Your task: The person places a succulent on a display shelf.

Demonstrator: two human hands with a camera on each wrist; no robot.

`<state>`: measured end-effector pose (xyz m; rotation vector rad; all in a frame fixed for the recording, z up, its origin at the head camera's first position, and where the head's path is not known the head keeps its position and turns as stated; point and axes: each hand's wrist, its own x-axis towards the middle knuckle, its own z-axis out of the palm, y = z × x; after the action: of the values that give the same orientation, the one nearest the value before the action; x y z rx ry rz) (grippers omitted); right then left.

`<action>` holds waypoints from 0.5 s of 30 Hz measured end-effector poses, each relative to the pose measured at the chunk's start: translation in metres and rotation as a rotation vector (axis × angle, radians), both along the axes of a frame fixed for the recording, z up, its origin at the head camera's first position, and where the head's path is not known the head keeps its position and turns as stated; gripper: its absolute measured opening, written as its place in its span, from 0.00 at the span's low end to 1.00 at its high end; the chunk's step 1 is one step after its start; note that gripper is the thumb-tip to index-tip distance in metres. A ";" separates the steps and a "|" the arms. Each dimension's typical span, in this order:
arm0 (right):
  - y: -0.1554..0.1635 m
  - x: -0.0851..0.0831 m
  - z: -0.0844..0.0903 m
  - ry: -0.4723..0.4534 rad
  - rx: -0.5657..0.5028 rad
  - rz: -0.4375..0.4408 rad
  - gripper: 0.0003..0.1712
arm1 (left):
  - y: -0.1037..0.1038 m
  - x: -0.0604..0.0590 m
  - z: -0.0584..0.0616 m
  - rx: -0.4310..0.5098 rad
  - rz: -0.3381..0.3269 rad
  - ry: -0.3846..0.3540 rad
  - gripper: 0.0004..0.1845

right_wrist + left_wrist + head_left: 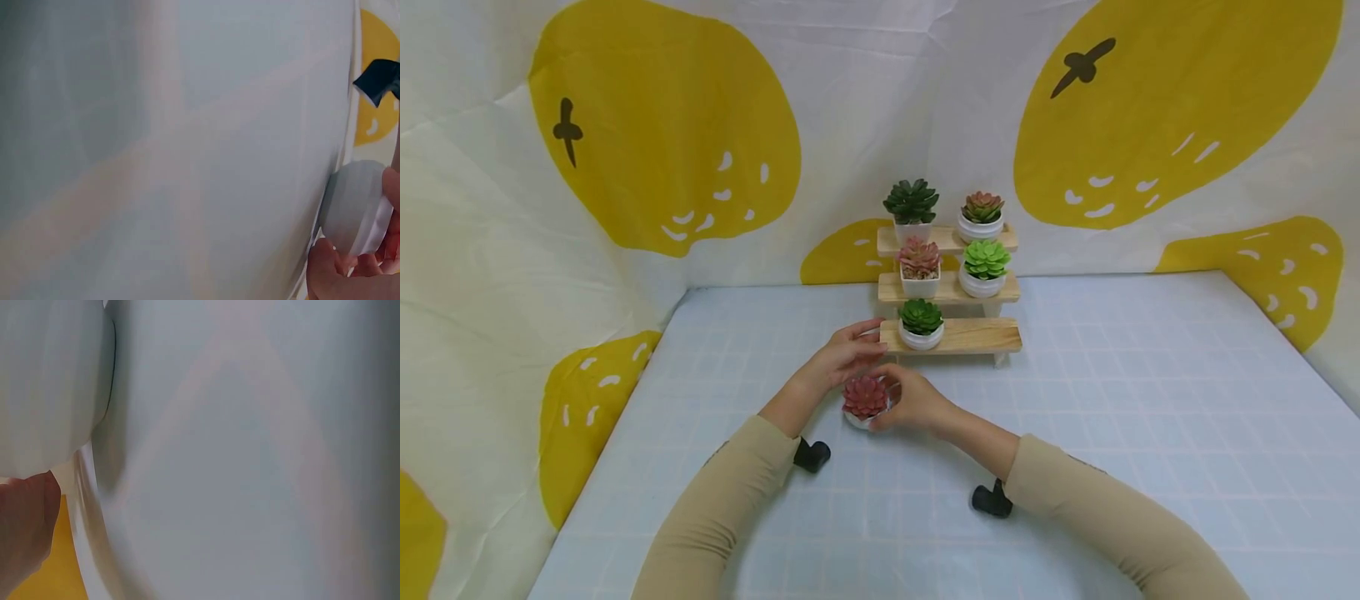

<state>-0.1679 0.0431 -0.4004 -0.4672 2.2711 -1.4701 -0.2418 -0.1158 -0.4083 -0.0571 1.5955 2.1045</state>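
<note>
A dusty-red succulent (865, 397) in a round white pot (355, 206) is low at the tabletop, just in front of the small wooden shelf. My right hand (917, 402) grips this pot from its right side, thumb and fingers curved round it. Behind and left of the plant is my left hand (850, 354), its fingers loosely extended near the left end of the lowest wooden tier (977, 336). In the left wrist view, a fingertip (34, 512) lies against or very close to the white pot (50, 387); contact there is unclear.
Potted succulents stand on the tiers: dark green (912, 202) and reddish-green (982, 208) on top, pink (919, 260) and bright green (986, 261) in the middle, green (921, 318) on the lowest. A pale checked cloth (1150, 433) covers the table; a lemon-print curtain (865, 108) hangs behind.
</note>
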 end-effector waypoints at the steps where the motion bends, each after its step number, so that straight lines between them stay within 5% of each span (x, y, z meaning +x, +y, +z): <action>1: 0.000 0.000 0.000 0.001 0.002 0.003 0.39 | 0.000 0.000 0.000 0.000 -0.001 0.000 0.31; 15: 0.001 -0.002 -0.002 0.010 -0.044 0.072 0.37 | 0.000 0.001 0.001 0.002 -0.004 0.001 0.31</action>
<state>-0.1699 0.0444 -0.4024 -0.5650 2.2095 -1.4880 -0.2410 -0.1158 -0.4078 -0.0518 1.5932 2.1028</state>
